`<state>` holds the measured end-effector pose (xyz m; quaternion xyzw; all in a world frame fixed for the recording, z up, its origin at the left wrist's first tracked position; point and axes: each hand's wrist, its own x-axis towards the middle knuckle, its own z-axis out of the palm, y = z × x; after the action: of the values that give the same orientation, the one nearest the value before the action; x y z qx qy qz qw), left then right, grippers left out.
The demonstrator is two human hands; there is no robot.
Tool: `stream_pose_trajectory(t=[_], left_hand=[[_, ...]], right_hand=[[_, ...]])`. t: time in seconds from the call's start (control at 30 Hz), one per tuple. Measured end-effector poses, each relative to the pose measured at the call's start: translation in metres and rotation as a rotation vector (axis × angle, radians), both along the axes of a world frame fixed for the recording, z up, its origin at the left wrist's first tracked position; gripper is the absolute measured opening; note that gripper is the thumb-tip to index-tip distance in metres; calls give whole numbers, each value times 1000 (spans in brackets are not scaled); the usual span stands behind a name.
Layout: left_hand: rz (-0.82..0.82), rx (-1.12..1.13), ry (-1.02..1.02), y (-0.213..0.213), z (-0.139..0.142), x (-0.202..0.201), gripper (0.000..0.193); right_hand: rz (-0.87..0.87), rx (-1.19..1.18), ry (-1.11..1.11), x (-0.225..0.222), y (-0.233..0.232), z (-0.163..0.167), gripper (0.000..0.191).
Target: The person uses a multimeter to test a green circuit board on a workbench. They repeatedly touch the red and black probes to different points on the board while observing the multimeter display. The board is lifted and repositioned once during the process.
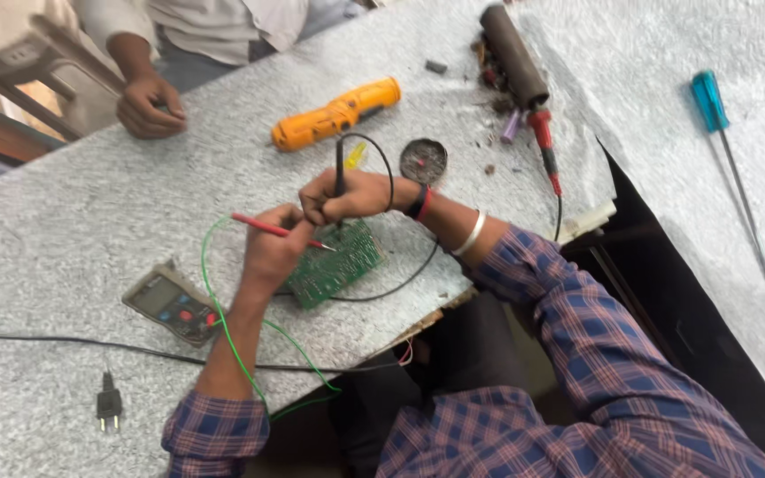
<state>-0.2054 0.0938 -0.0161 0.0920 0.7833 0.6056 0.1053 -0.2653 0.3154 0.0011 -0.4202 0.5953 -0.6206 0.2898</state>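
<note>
A green circuit board (pixel 340 264) lies on the grey speckled table (pixel 64 230). My left hand (pixel 269 250) holds a red test probe (pixel 269 228) with its tip down on the board. My right hand (pixel 347 196) grips a black test probe (pixel 339 168) upright over the board's far edge. A green lead (pixel 223 327) and a black lead (pixel 396 285) run from the probes. The leads trail toward a grey multimeter (pixel 173 304) lying left of the board.
An orange electric screwdriver (pixel 336 114), a round dark tin (pixel 423 160), a soldering iron with a red grip (pixel 542 133), a dark cylinder (pixel 512 55) and a blue-handled screwdriver (pixel 726 142) lie on the table. A black plug (pixel 109 407) rests near the front. Another person's hand (pixel 147 104) rests at far left.
</note>
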Motion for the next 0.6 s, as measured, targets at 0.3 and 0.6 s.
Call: stream_pose_trajectory(t=[0.3, 0.6], left_hand=[[216, -292, 38, -12, -4, -9, 52], [223, -237, -77, -31, -2, -13, 63]], right_hand=[[-48, 69, -2, 1, -8, 8, 18], [-77, 114, -22, 3, -12, 6, 22]])
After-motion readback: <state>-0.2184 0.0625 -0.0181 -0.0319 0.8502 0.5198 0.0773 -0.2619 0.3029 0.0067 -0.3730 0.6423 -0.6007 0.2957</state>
